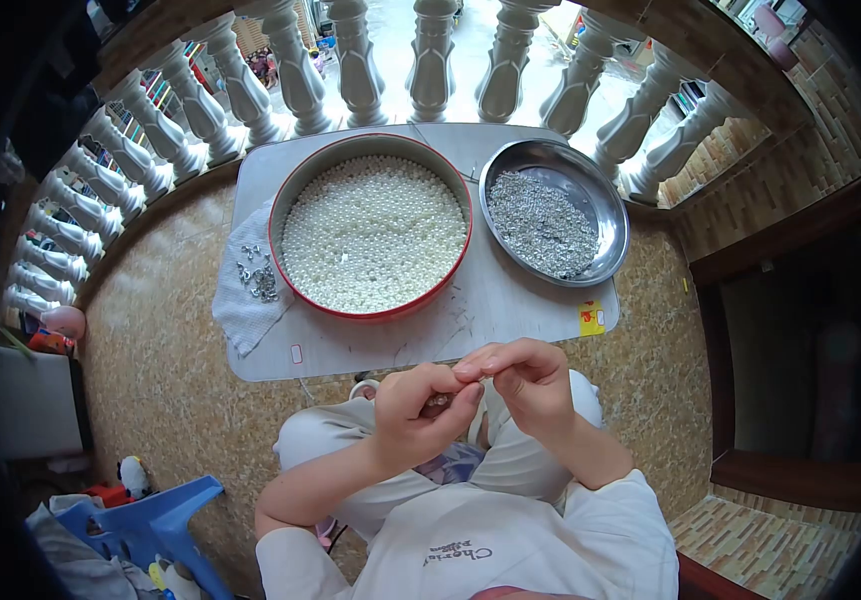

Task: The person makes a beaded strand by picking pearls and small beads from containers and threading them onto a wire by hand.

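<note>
My left hand [418, 408] and my right hand [530, 388] meet at the fingertips above my lap, just off the near edge of the table. Small pearly beads [439, 400] show in the curl of my left fingers. My right thumb and forefinger are pinched together against the left fingertips; whatever is between them is too small to make out. Beyond the hands stands a round red-rimmed tin [375, 235] full of white pearl beads. To its right a steel bowl [542, 215] holds many small silvery pieces.
Both containers stand on a low grey table [350, 352]. At its left, a white cloth [247, 318] carries several small metal pieces [259, 275]. A yellow sticker [591, 318] is at the right corner. White balusters [360, 75] line the far side. A blue plastic chair [155, 520] is at lower left.
</note>
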Demonstrator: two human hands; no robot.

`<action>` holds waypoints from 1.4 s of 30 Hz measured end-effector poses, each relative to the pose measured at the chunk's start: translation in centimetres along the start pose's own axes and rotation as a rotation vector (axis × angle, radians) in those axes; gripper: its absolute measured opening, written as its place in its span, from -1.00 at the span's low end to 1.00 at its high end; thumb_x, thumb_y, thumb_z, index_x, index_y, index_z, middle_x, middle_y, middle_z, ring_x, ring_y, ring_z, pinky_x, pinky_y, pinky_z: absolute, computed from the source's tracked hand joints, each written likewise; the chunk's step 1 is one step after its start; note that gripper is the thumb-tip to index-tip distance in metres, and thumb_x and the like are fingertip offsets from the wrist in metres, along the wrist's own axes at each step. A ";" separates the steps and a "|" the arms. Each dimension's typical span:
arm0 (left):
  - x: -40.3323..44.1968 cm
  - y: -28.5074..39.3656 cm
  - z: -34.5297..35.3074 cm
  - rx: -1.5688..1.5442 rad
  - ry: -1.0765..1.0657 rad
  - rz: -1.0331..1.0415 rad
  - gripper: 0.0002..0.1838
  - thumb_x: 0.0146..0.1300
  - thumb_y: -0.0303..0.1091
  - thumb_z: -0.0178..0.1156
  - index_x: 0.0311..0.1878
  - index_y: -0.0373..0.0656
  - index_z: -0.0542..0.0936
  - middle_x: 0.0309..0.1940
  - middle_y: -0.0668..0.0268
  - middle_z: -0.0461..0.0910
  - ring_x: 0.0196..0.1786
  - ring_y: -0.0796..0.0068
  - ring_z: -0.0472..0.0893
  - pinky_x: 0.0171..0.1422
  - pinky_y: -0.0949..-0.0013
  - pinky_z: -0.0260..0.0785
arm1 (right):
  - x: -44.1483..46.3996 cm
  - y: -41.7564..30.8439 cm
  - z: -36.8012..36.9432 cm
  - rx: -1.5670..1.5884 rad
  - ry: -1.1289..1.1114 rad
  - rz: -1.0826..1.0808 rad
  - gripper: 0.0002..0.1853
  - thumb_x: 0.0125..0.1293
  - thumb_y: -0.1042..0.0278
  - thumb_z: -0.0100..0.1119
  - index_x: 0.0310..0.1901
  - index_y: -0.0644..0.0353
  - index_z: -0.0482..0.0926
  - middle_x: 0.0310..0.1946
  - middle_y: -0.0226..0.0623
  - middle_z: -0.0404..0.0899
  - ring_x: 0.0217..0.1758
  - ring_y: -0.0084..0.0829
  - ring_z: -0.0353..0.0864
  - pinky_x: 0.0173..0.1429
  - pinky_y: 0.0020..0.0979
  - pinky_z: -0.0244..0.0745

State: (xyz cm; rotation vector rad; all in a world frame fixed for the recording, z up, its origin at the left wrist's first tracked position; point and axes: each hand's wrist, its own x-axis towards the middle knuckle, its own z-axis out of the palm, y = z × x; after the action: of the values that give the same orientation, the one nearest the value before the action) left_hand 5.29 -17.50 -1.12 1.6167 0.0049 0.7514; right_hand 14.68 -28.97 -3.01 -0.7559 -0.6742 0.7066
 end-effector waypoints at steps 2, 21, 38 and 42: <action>0.0 0.1 -0.1 -0.012 -0.002 -0.039 -0.89 0.02 -0.62 0.22 -0.43 -0.24 0.49 -0.69 0.46 0.45 -0.69 0.73 0.20 -0.66 0.65 0.02 | 0.2 -0.1 -0.1 -0.018 -0.025 -0.027 -0.89 0.25 0.54 0.08 -0.19 0.22 0.52 -0.22 -0.11 0.61 -0.09 -0.28 0.58 0.02 -0.34 0.52; 0.0 0.4 -0.9 -0.075 -0.091 -0.265 -0.89 0.10 -0.55 0.21 -0.45 -0.21 0.46 -0.65 0.49 0.41 -0.65 0.78 0.17 -0.63 0.67 -0.04 | 0.4 -0.8 0.4 -0.185 -0.055 -0.124 -0.84 0.15 0.71 0.11 -0.25 0.24 0.52 -0.20 -0.08 0.59 -0.07 -0.26 0.57 -0.01 -0.39 0.54; 0.2 -2.9 -3.2 -0.695 -0.253 -0.736 -0.85 0.40 -0.25 -0.06 -0.21 -0.12 0.35 -0.62 0.50 0.23 -0.63 0.78 0.13 -0.60 0.67 -0.11 | 3.1 2.0 0.5 -0.596 -0.027 -0.299 -0.93 0.11 0.47 0.28 -0.43 0.12 0.56 -0.27 -0.25 0.62 0.08 -0.29 0.46 0.14 -0.30 0.39; 1.2 -4.0 -4.2 -0.698 -0.228 -0.752 -0.85 0.40 -0.25 -0.07 -0.24 -0.10 0.33 -0.64 0.51 0.18 -0.64 0.77 0.09 -0.60 0.66 -0.15 | 4.2 0.2 1.2 -0.618 -0.011 -0.427 -0.83 0.23 0.29 0.19 -0.47 0.12 0.54 -0.30 -0.26 0.60 0.03 -0.34 0.44 0.05 -0.34 0.38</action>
State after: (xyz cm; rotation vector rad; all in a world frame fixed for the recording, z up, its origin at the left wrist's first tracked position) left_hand 5.88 -12.48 -4.10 0.9029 0.1606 -0.0370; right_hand 16.21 -25.21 -1.33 -1.1231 -1.0440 0.0987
